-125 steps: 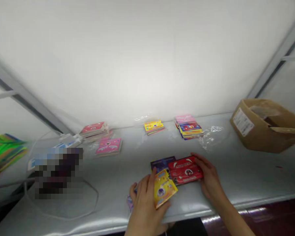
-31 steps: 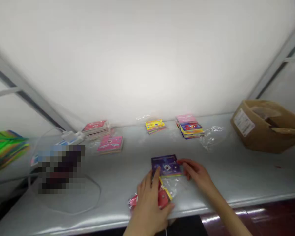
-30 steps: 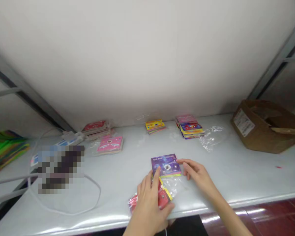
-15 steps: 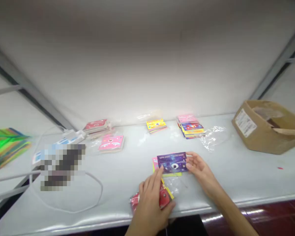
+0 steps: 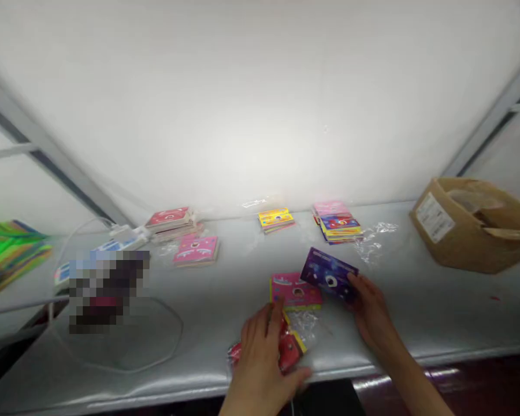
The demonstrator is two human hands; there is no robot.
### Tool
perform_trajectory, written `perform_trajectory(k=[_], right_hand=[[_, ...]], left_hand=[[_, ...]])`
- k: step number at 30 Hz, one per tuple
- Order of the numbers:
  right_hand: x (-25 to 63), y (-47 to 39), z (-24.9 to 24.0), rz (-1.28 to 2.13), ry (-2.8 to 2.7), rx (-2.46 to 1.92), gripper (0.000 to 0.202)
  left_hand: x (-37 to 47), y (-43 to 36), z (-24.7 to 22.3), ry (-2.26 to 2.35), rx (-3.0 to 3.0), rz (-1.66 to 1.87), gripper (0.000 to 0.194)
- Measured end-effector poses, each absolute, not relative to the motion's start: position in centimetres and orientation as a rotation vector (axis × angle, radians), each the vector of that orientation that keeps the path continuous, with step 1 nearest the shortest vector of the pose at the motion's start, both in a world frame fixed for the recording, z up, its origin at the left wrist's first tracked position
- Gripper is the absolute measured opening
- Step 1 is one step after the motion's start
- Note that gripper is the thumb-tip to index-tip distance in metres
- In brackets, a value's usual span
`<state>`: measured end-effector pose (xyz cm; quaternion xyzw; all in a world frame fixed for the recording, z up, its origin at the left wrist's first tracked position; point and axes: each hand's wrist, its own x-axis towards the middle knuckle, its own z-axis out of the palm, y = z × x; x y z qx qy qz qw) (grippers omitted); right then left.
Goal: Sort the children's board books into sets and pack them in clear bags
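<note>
Pinching the purple card [image 5: 329, 274] by its near edge, the right hand [image 5: 370, 312] holds it tilted clear of the worktop [image 5: 437, 312], so the pink card [image 5: 295, 289] beneath shows. The left hand [image 5: 260, 352] is closed flat over a clear bag of red packets [image 5: 288, 352], pinning it near the front edge. Sorted stacks [image 5: 335, 222] sit well apart at the back, a cardboard box [image 5: 472, 225] far right.

No writing could be read. The purple card [image 5: 329, 274], the pink card [image 5: 295, 288] and the stacks at the back carried print too blurred to make out, and the white label [image 5: 433, 216] on the cardboard box [image 5: 481, 242] was likewise illegible.
</note>
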<state>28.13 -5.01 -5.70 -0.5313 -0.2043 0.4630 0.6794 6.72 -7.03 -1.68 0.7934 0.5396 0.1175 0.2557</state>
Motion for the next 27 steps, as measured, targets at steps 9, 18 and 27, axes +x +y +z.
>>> perform_trajectory(k=[9,18,27], right_hand=[[27.9,-5.4,-6.0,0.989,-0.571,-1.293,0.026],[27.8,-5.6,-5.0,1.240,-0.824,-1.231,0.031],[27.8,-5.9,-4.4,1.379,-0.813,-1.121,0.031]], left_hand=[[5.4,-7.0,-2.6,1.588,2.302,0.457,0.081],[5.5,-7.1,-2.4,1.626,2.370,0.561,0.076],[5.5,-6.7,-3.2,1.531,2.365,0.588,0.082]])
